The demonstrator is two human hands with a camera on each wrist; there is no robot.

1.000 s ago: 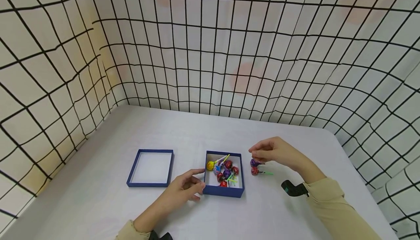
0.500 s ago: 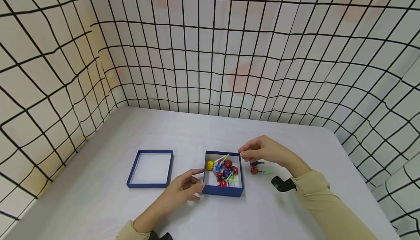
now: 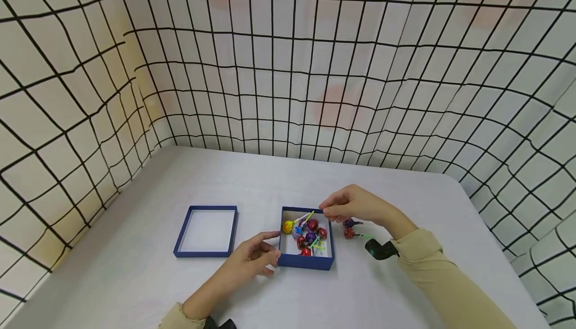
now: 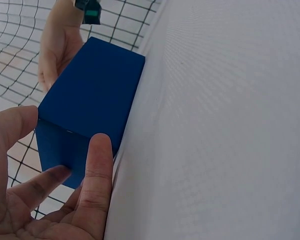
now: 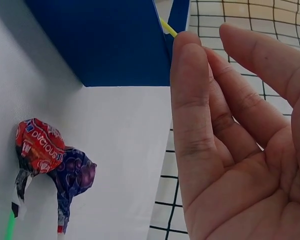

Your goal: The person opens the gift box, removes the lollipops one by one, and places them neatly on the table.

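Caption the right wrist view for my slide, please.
Right hand at the edge of a blue box, with a red-wrapped lollipop and a purple-wrapped lollipop on the white tabletop.

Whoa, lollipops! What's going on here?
A person's left hand touches the left side of a blue box with lollipops in it. The right hand is at the box's far right corner, with no lollipop visible in it. A red lollipop and a purple lollipop lie outside, to the box's right. What looks like its lid lies to the left.
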